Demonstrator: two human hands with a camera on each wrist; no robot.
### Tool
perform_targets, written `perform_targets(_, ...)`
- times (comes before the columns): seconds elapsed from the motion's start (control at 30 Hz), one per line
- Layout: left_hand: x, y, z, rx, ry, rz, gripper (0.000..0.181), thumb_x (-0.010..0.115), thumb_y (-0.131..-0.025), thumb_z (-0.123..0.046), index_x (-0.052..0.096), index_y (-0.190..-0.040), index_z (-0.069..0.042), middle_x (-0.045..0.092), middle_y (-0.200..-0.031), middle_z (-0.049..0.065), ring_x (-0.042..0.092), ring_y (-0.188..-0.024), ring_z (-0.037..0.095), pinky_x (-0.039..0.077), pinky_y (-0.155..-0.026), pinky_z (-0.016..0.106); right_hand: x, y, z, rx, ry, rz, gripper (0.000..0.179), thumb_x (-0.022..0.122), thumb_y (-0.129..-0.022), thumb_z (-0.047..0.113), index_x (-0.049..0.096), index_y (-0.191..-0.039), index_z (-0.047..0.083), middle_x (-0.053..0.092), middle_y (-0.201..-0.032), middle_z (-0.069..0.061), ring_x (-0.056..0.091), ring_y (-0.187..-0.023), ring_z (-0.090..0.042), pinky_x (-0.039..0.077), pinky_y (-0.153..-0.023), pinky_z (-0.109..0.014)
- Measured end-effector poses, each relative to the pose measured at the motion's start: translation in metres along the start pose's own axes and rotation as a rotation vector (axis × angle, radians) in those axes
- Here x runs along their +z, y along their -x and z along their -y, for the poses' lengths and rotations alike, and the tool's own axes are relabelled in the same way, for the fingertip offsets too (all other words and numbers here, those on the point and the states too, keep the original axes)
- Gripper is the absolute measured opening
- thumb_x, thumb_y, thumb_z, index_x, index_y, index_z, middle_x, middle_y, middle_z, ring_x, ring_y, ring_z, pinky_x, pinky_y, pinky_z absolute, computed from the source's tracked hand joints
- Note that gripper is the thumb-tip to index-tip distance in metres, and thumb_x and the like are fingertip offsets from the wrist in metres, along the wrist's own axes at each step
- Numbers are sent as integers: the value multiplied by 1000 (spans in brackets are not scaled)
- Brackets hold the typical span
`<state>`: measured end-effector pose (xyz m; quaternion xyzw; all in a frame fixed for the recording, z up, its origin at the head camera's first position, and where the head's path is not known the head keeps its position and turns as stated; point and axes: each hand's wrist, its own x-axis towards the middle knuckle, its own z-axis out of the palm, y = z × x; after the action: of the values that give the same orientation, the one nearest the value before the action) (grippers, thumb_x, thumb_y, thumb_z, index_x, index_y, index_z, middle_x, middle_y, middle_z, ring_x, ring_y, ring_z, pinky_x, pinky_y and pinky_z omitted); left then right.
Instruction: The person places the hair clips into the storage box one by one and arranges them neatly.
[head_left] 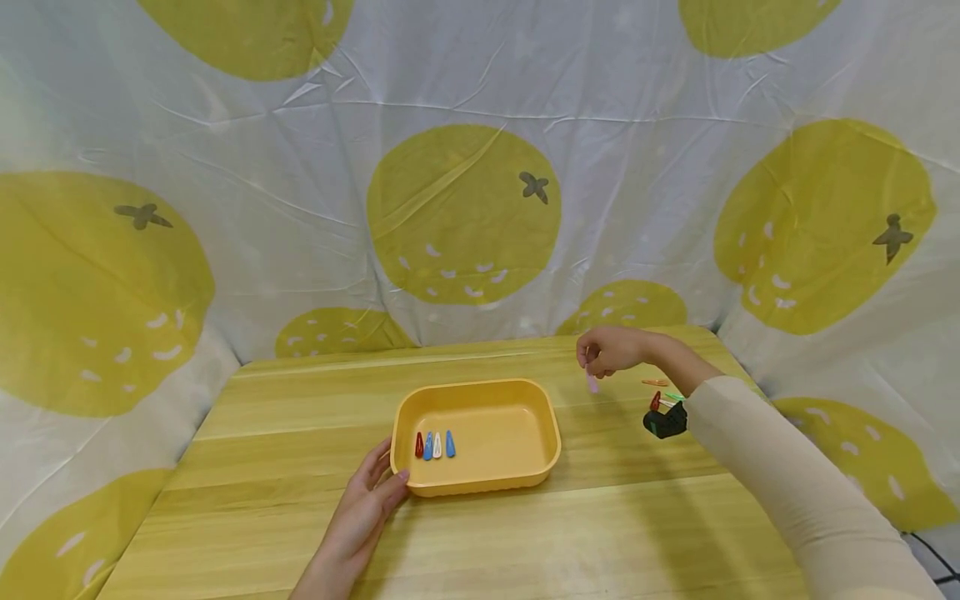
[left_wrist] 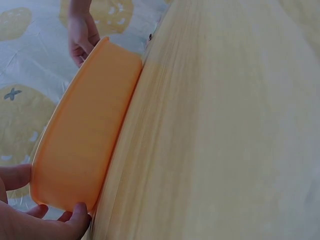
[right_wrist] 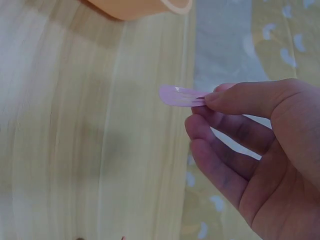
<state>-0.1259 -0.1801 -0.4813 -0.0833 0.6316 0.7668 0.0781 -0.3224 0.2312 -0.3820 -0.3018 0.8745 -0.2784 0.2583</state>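
Note:
My right hand (head_left: 609, 350) pinches a pink snap hair clip (right_wrist: 181, 96) between thumb and fingertips, above the table to the right of a yellow plastic tray (head_left: 491, 485). In the right wrist view the clip's wide end points away from the fingers. At the tray's front left corner, my left hand (head_left: 365, 504) holds the wall, its thumb on the near side and fingers around the left side. Inside the tray, at its left end, several hair clips stand in a row: a red clip (head_left: 419, 445), blue clips and a white clip (head_left: 437, 445).
Right of the tray, loose hair clips lie on the wooden table (head_left: 300, 467), among them an orange clip (head_left: 655, 382) and a red clip (head_left: 656, 401). A small black object (head_left: 665, 422) lies beside them, partly behind the right sleeve. A fruit-patterned curtain (head_left: 465, 217) hangs behind the table.

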Motion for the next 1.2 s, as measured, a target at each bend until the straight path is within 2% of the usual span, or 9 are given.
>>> perform_targets(0.43, -1, -1, 1, 1, -6, -2, 71, 56, -104, 0, 19, -164, -4, 18, -165, 26, 31, -147, 40, 35, -116, 52, 6, -22, 21, -28, 23, 50, 3, 59, -97, -3, 61, -99, -5, 65, -77, -9, 51, -66, -19, 46, -65, -35)
perform_targets(0.7, -1, -1, 1, 5, -9, 4, 71, 56, -104, 0, 19, -164, -4, 16, -166, 25, 30, -147, 39, 33, -117, 53, 14, -42, 41, -61, 71, 77, 4, 61, -98, 2, 62, -98, -2, 68, -78, -3, 52, -67, -17, 45, -63, -29)
perform_targets(0.87, -1, 0, 1, 10, 1, 18, 71, 56, -104, 0, 18, -164, -4, 15, -167, 25, 26, -149, 39, 31, -118, 53, 21, -54, 53, -103, 88, 102, 2, 62, -98, 2, 64, -96, 3, 74, -82, -7, 53, -66, -18, 44, -61, -28)
perform_targets(1.03, -2, -1, 1, 8, 2, 21, 72, 57, -103, 0, 18, -164, -4, 15, -167, 25, 28, -148, 39, 34, -117, 50, 29, -67, 62, -140, 62, 124, 7, 61, -98, 0, 62, -94, 5, 74, -80, -9, 53, -63, -25, 42, -59, -26)
perform_targets(1.2, -2, -1, 1, 10, -1, 15, 72, 57, -103, 1, 19, -164, -3, 17, -166, 25, 31, -147, 38, 38, -115, 47, 38, -79, 70, -133, 33, 126, 9, 64, -96, -1, 61, -91, 6, 73, -78, -14, 48, -59, -19, 40, -57, -25)
